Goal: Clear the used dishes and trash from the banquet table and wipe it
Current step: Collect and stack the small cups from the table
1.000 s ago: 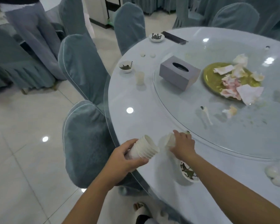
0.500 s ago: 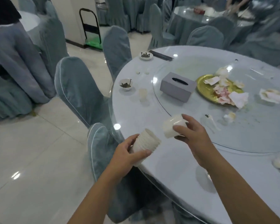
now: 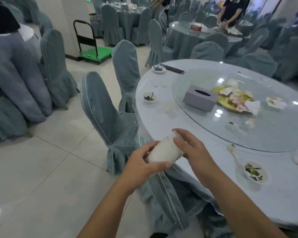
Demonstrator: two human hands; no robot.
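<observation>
My left hand (image 3: pixel 141 164) grips a stack of white disposable cups (image 3: pixel 162 152) held sideways just off the near-left edge of the round banquet table (image 3: pixel 162 121). My right hand (image 3: pixel 191 148) holds the open end of the stack, with one more cup pushed into it. On the table lie a small bowl with green scraps (image 3: pixel 255 172), a spoon (image 3: pixel 234 152), a clear cup (image 3: pixel 169 106), another small bowl (image 3: pixel 149 97), a far dish (image 3: pixel 158 69), and a gold plate (image 3: pixel 230 100) piled with used napkins.
A grey tissue box (image 3: pixel 199 97) stands on the glass turntable (image 3: pixel 265 134). Covered chairs (image 3: pixel 110 117) stand close along the table's left side. Black chopsticks (image 3: pixel 172 68) lie at the far edge. A green trolley (image 3: pixel 95 54) stands by the wall. People work at tables behind.
My right hand lifted a single cup from the table and brought it left into the stack in my left hand. The view has tilted up, showing more of the hall.
</observation>
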